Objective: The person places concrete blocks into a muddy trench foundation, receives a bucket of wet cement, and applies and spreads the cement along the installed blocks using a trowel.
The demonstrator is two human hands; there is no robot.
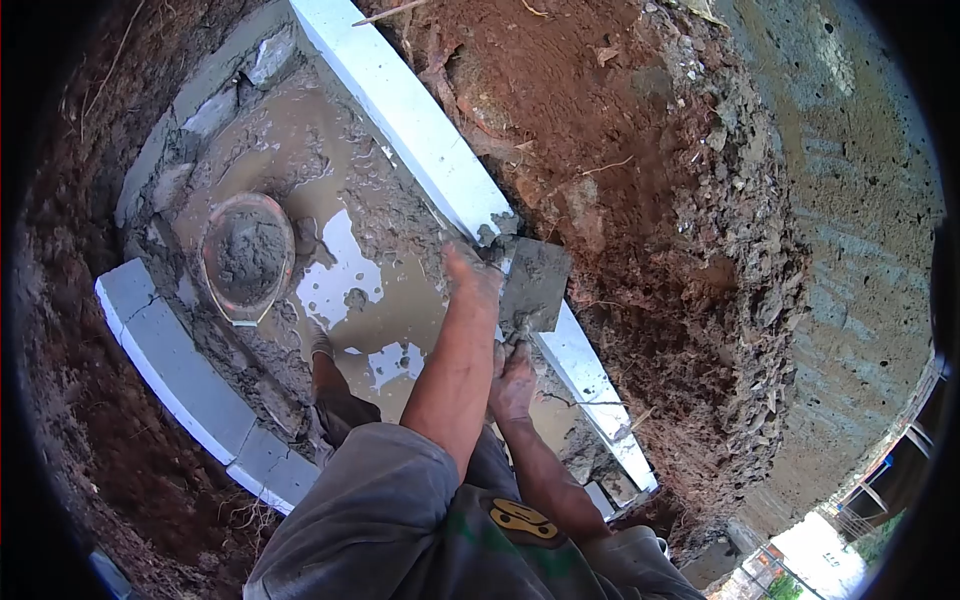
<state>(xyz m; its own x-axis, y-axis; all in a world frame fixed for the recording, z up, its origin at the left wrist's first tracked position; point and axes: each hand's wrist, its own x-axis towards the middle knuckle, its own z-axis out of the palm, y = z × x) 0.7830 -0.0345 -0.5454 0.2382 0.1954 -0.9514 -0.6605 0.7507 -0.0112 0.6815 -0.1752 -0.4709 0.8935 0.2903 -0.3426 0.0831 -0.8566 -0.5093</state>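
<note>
My left hand is muddy and lies at the end of the long pale block wall, close to the flat grey trowel blade. What its fingers hold, if anything, is hidden. My right hand is closed near the lower end of the blade, where the trowel's handle would be hidden in the grip. The blade lies across the line of blocks, between the upper wall and the lower pale block row. Wet mortar clings to the end of the upper wall.
A round bucket with grey mortar stands in the muddy water at the left. A curved block wall runs along the lower left. Red soil rises to the right, beside a rough grey wall.
</note>
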